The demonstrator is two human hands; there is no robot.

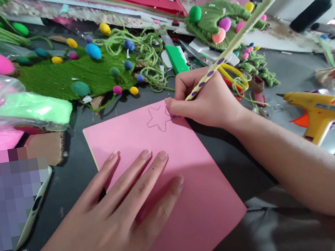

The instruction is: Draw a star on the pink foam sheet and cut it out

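A pink sheet of paper [180,207] lies on the dark table. Near its far edge is a star outline [160,119] drawn in thin dark lines, with a bit of another line just right of it. My right hand [206,98] is closed round a pale yellow pencil [236,37] with purple dots; the tip is low at the paper by the star, partly hidden by the fingers. Flat across the left part of the sheet rests my left hand [128,202], fingers spread, holding nothing.
Behind the paper lie a green yarn-wrapped piece [53,79] with coloured egg shapes and tangled green yarn [147,57]. A yellow glue gun [319,113] is at right, near yellow-handled scissors [232,76]. Bagged light-green clay [33,110] and a phone [32,215] are at left.
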